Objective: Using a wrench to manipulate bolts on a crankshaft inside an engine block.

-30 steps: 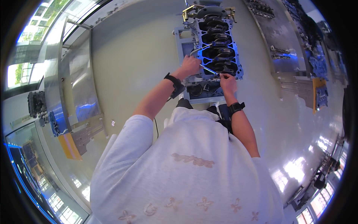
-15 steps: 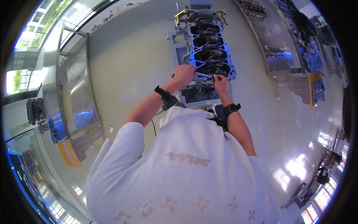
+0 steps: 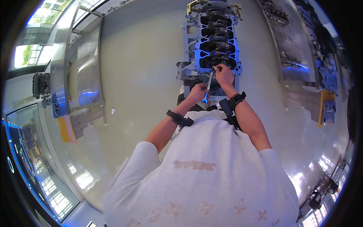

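A shiny combination wrench [image 3: 210, 81] slants back toward me from the near end of an engine block [image 3: 238, 49]. My left hand [image 3: 197, 93] is closed on its shank close to the open-jawed end. At the wrench's far end, my right hand [image 3: 224, 75] has its fingertips pinched together against the block's near edge; what fastener sits under them is too small to make out. The dark crankshaft [image 3: 219, 38] lies exposed along the middle of the block, beyond both hands.
Brass-coloured clamps [image 3: 236, 8] stand at the block's far end on a grey stand [image 3: 186, 36]. To the right, a metal bench [image 3: 278, 38] carries camshafts [image 3: 291, 57]. Another metal table [image 3: 87, 60] stands on the left, with a yellow board [image 3: 67, 129] near it.
The wrench has swung from lying sideways to pointing back toward me. My left hand has come nearer with it, while my right stays by the block's near end. The whole view has shifted.
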A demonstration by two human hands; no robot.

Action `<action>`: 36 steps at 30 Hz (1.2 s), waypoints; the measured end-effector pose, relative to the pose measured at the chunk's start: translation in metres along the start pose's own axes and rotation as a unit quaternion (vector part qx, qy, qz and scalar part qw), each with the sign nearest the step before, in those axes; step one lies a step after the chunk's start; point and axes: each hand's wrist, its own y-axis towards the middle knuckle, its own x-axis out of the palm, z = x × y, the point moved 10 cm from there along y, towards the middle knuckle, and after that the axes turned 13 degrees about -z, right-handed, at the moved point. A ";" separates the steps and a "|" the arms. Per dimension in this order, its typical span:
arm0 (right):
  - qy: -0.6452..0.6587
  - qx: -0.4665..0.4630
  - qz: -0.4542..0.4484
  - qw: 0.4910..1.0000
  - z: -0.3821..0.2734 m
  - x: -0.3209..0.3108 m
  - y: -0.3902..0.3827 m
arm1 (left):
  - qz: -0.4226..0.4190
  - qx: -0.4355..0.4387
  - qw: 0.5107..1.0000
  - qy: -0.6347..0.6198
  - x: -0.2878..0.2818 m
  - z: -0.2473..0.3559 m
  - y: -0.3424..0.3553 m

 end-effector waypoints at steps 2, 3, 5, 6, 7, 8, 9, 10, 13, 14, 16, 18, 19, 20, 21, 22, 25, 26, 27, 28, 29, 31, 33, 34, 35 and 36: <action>-0.006 0.017 -0.021 1.000 0.002 0.001 0.006 | -0.026 -0.023 0.993 -0.110 0.017 -0.011 0.008; -0.014 0.033 -0.036 0.999 0.003 0.003 0.008 | -0.023 -0.023 0.993 -0.111 0.020 -0.010 0.010; -0.019 0.049 -0.050 0.997 0.005 0.006 0.008 | -0.018 -0.050 0.994 -0.097 0.020 -0.008 0.013; -0.007 0.047 -0.036 0.998 0.003 0.004 0.005 | -0.016 -0.050 0.994 -0.096 0.016 -0.017 0.019; 0.006 0.047 -0.020 0.999 0.002 0.001 0.002 | 0.002 -0.060 0.998 -0.007 0.005 -0.026 0.024; 0.009 0.047 -0.020 0.999 0.001 0.002 -0.001 | 0.019 -0.070 0.994 0.081 -0.004 -0.020 0.023; 0.017 0.063 -0.015 0.998 0.004 0.003 -0.005 | 0.018 -0.071 0.994 0.085 -0.012 -0.016 0.022; 0.026 0.080 -0.009 0.996 0.006 0.002 -0.006 | 0.027 -0.073 0.985 0.156 -0.026 -0.008 0.018; 0.041 0.094 -0.003 0.995 0.010 0.003 -0.006 | 0.063 -0.002 0.931 0.359 -0.068 0.020 0.020; 0.044 0.101 0.002 0.994 0.013 0.004 -0.007 | 0.080 -0.017 0.892 0.444 -0.078 0.032 0.022; 0.041 0.119 0.006 0.992 0.016 0.002 -0.009 | 0.088 -0.025 0.842 0.531 -0.096 0.057 0.031; 0.053 0.131 0.017 0.990 0.012 -0.001 -0.015 | 0.017 0.008 0.781 0.624 -0.096 0.074 0.050; 0.061 0.137 0.020 0.988 0.010 -0.002 -0.019 | 0.009 0.015 0.778 0.628 -0.104 0.081 0.059; 0.063 0.145 0.029 0.987 0.011 -0.003 -0.022 | -0.021 0.045 0.768 0.639 -0.105 0.088 0.070; 0.078 0.148 0.041 0.985 0.012 -0.002 -0.024 | -0.054 0.076 0.756 0.648 -0.104 0.095 0.080; 0.092 0.150 0.052 0.983 0.014 -0.001 -0.027 | -0.067 0.116 0.747 0.651 -0.104 0.105 0.087; 0.112 0.176 0.071 0.975 0.008 -0.001 -0.035 | -0.123 0.178 0.716 0.664 -0.101 0.132 0.103; 0.114 0.187 0.076 0.973 0.013 0.002 -0.037 | -0.136 0.171 0.710 0.669 -0.098 0.135 0.108; 0.132 0.196 0.086 0.968 0.018 0.004 -0.036 | -0.145 0.174 0.708 0.668 -0.094 0.139 0.111; 0.149 0.201 0.094 0.964 0.023 0.007 -0.038 | -0.152 0.170 0.692 0.685 -0.089 0.140 0.112; 0.150 0.203 0.097 0.963 0.026 0.010 -0.036 | -0.154 0.165 0.675 0.703 -0.090 0.141 0.115; 0.185 0.209 0.091 0.956 0.033 0.018 -0.034 | -0.152 0.181 0.687 0.687 -0.088 0.140 0.107; 0.218 0.189 0.075 0.954 0.037 0.023 -0.028 | -0.145 0.157 0.701 0.681 -0.089 0.137 0.102; 0.251 0.172 0.055 0.951 0.038 0.027 -0.023 | -0.136 0.143 0.684 0.703 -0.089 0.138 0.101; 0.249 0.166 0.050 0.953 0.031 0.024 -0.024 | -0.129 0.140 0.686 0.702 -0.089 0.141 0.093; 0.234 0.171 0.042 0.956 0.026 0.021 -0.024 | -0.102 0.167 0.684 0.703 -0.087 0.150 0.083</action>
